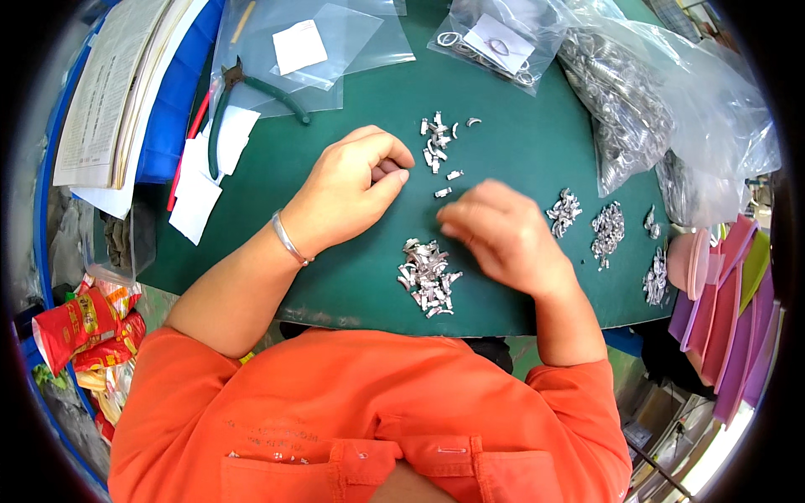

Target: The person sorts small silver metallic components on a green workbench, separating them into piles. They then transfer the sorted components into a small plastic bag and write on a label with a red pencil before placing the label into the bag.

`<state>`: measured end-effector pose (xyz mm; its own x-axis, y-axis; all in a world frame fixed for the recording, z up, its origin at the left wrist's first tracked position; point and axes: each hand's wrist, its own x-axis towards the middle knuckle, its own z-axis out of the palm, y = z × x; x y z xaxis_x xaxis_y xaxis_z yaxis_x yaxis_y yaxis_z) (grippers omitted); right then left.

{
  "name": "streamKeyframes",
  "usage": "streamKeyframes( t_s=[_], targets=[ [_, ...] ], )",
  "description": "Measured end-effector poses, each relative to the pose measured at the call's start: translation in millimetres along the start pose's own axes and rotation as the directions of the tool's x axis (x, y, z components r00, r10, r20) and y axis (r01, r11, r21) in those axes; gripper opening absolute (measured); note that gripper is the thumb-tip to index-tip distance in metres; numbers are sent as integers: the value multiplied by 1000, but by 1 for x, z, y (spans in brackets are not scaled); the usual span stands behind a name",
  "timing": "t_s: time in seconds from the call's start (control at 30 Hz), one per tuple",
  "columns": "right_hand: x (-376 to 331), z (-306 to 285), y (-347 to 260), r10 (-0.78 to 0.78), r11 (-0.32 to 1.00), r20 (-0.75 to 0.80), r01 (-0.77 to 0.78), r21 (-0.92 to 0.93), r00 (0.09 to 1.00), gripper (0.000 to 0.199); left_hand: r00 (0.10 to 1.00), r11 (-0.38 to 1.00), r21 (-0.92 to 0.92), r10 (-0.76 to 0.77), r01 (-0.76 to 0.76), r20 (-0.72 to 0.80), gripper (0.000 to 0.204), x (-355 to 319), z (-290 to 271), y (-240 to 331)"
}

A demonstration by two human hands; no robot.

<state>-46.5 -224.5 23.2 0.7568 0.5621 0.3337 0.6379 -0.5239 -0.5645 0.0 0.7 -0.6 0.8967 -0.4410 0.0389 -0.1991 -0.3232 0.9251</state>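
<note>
Over the middle of the green table (pixel 360 293), my left hand (pixel 348 180) is curled, its thumb pressed to the index finger. Whatever it may hold is hidden. To the right, my right hand (pixel 507 239) hovers with bent fingers, smeared by motion, so its grip is unclear. Between the hands lie a loose silver metal piece (pixel 443 193) and another small piece (pixel 454 175). A heap of small silver pieces (pixel 428 277) sits nearest my body. Beyond the hands is a looser group of similar pieces (pixel 436 144).
Several small metal piles (pixel 608 233) lie at the right. Behind them rest plastic bags of metal parts (pixel 620 101). Green-handled cutting pliers (pixel 233 77) and paper scraps (pixel 197 191) lie at the left, beside a blue bin (pixel 172 126). Clear bags (pixel 369 42) cover the far side.
</note>
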Motion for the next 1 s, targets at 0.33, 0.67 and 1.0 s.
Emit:
streamKeyframes(
  t_s=[0.33, 0.67, 1.0],
  targets=[
    [5, 7, 13, 82, 990, -73, -89, -113, 994, 9, 1000, 1000, -5, -23, 23, 2, 11, 0, 0, 1],
    [-24, -57, 24, 550, 687, 135, -538, 488, 824, 3, 1000, 999, 28, -20, 20, 14, 10, 1, 0, 3],
    [-28, -71, 26, 366, 870, 366, -455, 192, 856, 6, 1000, 998, 54, -19, 19, -1, 10, 0, 0, 0]
  ],
)
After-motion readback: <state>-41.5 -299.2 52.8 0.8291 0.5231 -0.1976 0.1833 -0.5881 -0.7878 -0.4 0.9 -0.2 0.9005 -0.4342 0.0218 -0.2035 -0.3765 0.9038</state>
